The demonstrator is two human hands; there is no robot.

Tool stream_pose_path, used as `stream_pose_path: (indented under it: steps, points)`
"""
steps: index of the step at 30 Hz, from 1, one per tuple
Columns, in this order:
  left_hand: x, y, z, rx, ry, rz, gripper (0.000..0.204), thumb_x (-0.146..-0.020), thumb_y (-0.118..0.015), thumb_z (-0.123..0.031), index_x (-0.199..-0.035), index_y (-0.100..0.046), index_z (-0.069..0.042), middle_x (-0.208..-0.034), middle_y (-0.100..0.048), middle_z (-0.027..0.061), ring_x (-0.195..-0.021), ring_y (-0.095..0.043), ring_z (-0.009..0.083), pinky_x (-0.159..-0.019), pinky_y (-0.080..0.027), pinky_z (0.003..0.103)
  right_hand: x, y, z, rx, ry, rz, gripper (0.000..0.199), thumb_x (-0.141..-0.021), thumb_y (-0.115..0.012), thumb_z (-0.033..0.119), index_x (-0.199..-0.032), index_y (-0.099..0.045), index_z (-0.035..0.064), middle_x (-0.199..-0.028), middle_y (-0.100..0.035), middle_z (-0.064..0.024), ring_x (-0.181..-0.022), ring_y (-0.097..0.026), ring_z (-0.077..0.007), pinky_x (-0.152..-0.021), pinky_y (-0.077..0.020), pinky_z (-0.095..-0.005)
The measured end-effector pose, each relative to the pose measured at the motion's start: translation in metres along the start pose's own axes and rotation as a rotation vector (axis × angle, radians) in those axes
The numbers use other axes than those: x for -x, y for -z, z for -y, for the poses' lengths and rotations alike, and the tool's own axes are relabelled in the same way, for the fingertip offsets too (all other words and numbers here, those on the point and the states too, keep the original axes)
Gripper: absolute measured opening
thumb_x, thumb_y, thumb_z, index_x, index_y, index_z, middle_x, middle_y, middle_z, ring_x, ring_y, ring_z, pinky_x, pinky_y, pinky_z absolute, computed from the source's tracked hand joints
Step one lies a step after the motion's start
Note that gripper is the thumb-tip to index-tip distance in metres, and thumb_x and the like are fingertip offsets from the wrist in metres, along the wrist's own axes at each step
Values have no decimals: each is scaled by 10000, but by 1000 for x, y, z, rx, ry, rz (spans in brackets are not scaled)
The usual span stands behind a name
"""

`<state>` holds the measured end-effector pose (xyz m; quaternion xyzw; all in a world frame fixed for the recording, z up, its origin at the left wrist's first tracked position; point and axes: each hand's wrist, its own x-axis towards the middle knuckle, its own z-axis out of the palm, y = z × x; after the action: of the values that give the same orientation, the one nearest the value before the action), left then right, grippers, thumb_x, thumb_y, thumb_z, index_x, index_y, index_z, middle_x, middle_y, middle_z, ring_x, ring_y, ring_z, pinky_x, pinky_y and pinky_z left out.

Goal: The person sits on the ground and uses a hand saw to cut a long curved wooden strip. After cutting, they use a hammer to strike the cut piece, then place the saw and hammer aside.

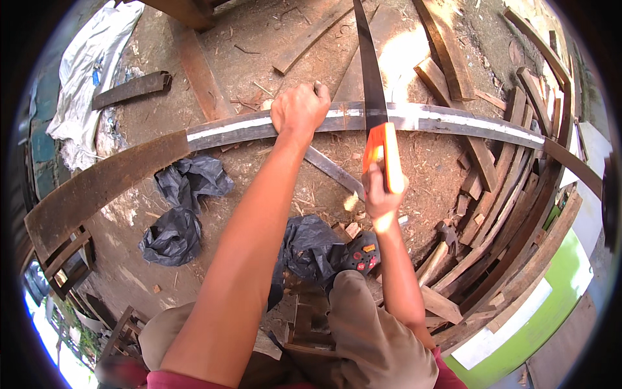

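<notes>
A long board (466,123) with a white strip along its face lies across in front of me, its brown ends reaching far left and right. My left hand (299,109) is closed over it left of the middle, thumb side up. In my right hand (383,191) is a handsaw (385,155) with an orange handle. The saw's dark blade points away from me and crosses the board to the right of my left hand. Whether its teeth have cut into the wood, I cannot tell.
Stacked wooden strips (492,214) and a hammer (440,249) lie at the right. Crumpled black plastic (172,236) is on the dirt ground at left, with a white sack (97,71) beyond. Loose planks (447,52) lie at the far side. My shoe (359,253) shows below the board.
</notes>
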<state>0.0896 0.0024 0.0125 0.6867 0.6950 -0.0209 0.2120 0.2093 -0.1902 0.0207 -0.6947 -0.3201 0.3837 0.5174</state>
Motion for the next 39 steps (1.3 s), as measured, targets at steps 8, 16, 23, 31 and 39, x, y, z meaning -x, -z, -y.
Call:
stream_pose_path:
  steps: [8,16,23,31,39]
  points:
    - [1,-3,5,60,30,18,486,-924,-482,-421,-894,-772,-33,-853,-717,257,-858,-711,422,-812,-543,485,170,74,-45,276,147,152,86,-814,-610,19,-813,-671,-40,-613,-611,-136,-521,-650,-271,-534,-524,-353]
    - [4,-2,9,-3,-1,-28,493,-955,-458,-407,-881,-779,-39,-878,-734,230,-858,-728,380,-821,-558,457,-5,-11,11,123,94,6,142,-872,-628,22,-731,-626,7,-533,-521,-95,-432,-535,-258,-438,-400,-369]
    - [3,-5,5,20,-16,-5,485,-946,-466,-408,-871,-778,-44,-833,-734,216,-814,-731,370,-780,-565,458,168,74,-30,487,392,124,137,-829,-577,52,-781,-678,-26,-614,-639,-131,-576,-698,-284,-566,-549,-352]
    - [2,-4,7,13,-3,-36,490,-951,-465,-411,-866,-780,-45,-819,-732,217,-801,-732,369,-777,-567,458,22,-5,2,293,202,13,186,-876,-602,46,-693,-589,15,-519,-501,-65,-427,-518,-209,-441,-396,-341]
    - [4,0,13,22,12,-6,508,-966,-449,-397,-837,-774,-28,-814,-728,227,-790,-729,373,-780,-560,469,152,72,-11,255,178,162,184,-842,-583,24,-907,-698,-105,-732,-702,-181,-614,-712,-308,-610,-565,-347]
